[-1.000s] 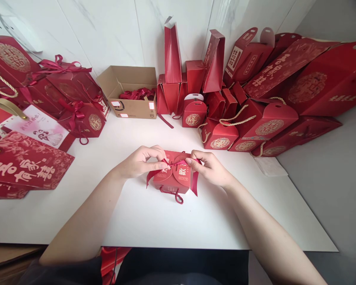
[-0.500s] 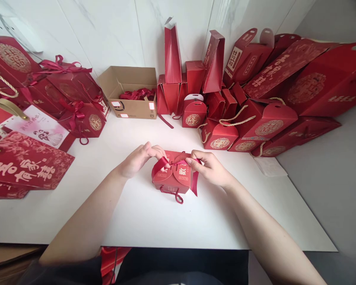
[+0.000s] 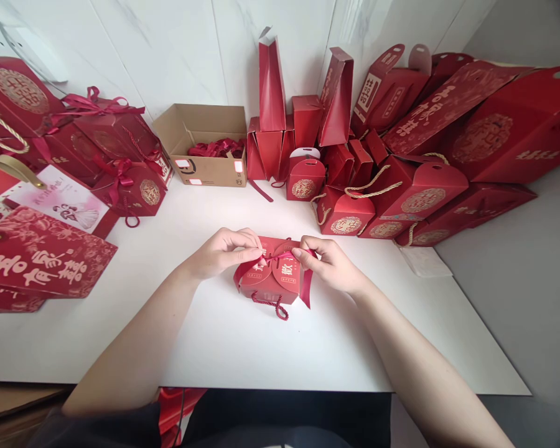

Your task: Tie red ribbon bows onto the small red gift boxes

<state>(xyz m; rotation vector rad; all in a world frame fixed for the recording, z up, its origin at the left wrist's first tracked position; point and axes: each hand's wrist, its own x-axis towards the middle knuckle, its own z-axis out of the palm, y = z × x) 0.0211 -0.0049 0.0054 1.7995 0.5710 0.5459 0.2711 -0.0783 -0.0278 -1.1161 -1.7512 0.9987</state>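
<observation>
A small red gift box [image 3: 270, 287] with pale lettering sits on the white table between my hands. Across its top runs a dark red satin ribbon [image 3: 307, 289], drawn together in the middle of the lid. My left hand [image 3: 226, 251] pinches the ribbon between thumb and fingers at the box's left side. On the right, my right hand [image 3: 329, 262] pinches the other part of the ribbon, and its tail hangs down past the box's edge. A twisted red cord handle [image 3: 281, 309] lies against the front of the box and onto the table.
Behind the box stands an open cardboard carton [image 3: 214, 171] holding red ribbons. Stacked red gift boxes [image 3: 424, 202] fill the back right. More red boxes with bows [image 3: 135, 190] and a red gift bag [image 3: 46, 258] stand at the left. A marbled wall closes the back.
My left thumb has come down onto the ribbon, closing the pinch. The ribbon's left part has dropped lower beside the box. My right hand has stayed in place.
</observation>
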